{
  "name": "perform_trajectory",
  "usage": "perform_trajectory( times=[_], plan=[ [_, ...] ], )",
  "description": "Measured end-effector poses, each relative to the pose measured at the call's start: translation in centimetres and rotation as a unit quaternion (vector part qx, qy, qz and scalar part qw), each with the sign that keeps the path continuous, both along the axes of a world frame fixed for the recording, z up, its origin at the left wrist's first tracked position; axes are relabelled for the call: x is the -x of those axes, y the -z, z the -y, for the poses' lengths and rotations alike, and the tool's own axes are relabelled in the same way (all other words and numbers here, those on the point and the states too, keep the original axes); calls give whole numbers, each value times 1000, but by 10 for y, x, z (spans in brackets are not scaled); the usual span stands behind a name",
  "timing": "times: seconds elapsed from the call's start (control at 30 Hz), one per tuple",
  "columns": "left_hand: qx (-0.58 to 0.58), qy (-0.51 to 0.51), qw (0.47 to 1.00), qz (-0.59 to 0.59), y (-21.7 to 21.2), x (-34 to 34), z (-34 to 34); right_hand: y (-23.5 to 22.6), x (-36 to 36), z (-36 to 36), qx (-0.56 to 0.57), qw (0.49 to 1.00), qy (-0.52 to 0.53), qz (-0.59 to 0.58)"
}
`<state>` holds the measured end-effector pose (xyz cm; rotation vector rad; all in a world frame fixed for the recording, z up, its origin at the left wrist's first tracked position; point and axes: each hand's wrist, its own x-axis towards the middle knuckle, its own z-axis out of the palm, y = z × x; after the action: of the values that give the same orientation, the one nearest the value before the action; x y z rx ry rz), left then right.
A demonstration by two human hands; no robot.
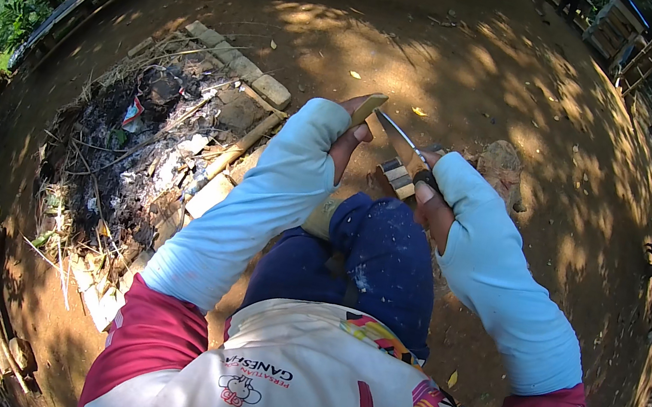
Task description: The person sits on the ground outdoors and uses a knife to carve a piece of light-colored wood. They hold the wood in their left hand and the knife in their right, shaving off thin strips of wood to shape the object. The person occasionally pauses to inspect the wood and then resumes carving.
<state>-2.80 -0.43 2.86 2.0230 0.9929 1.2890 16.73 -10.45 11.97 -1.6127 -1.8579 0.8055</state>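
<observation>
My left hand [345, 144] is closed on a flat, pale piece of wood [370, 109], thumb along its near side. In my right hand [437, 209] is a knife by its dark handle [424, 176], the fingers wrapped round it. The thin, slightly curved blade [399, 134] slants up and left, its tip close to the wood. From this angle I cannot tell whether blade and wood touch. Just left of my right hand shows a small block with light and dark bands [397, 178]; what it rests on is partly hidden.
On the left lies a burnt ash heap [151, 116] with litter and sticks, edged by pale blocks [241, 66]. A stone or stump [500, 169] stands beyond my right forearm. Brown ground [550, 269] with scattered leaves spreads around. Wooden structures [616, 28] stand farther off.
</observation>
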Motion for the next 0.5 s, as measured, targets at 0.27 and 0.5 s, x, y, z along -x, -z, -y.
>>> perform_trajectory(
  times=[0.27, 0.5],
  plan=[
    [-111, 56, 992, -34, -24, 5, 9, 17, 15, 24, 86, 966, 73, -234],
    [-153, 67, 986, 23, -4, 5, -1, 21, 18, 31, 210, 860, 45, -462]
  ],
)
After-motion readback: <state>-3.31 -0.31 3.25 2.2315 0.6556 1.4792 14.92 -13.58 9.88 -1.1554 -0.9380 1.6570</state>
